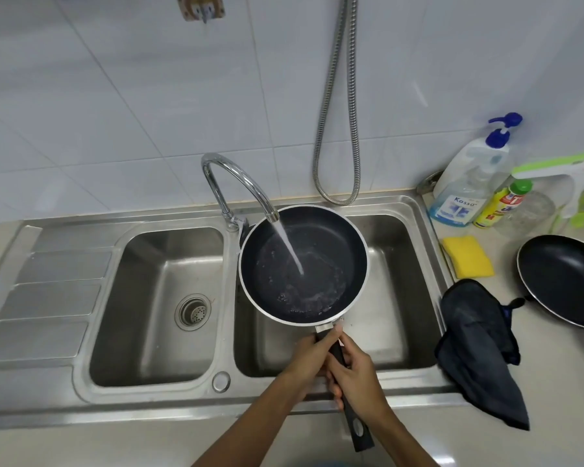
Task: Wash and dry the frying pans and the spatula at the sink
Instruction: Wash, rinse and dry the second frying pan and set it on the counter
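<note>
While water runs from the curved tap, a frying pan is held level over the right basin of the steel sink, and the stream lands near the middle of its dark inside, where a shallow pool with bubbles is seen. The pan's black handle points toward the near edge. The left grip is closed round the handle just behind the pan, with the thumb laid along the top. The right grip is wrapped round the handle just behind the left one, so that the two are touching. The handle's end with its hanging hole is left free beyond them.

In the left basin a round drain strainer is seen. To the right, on the table, a second frying pan is lying, cut off by the picture's edge. A yellow sponge is placed by the sink's right rim, and a dark cloth is draped nearer, partly over that rim. Farther off, against the tiled wall, a pump bottle and a yellow bottle are standing side by side. A metal hose is hung in a loop down the wall behind the sink.
</note>
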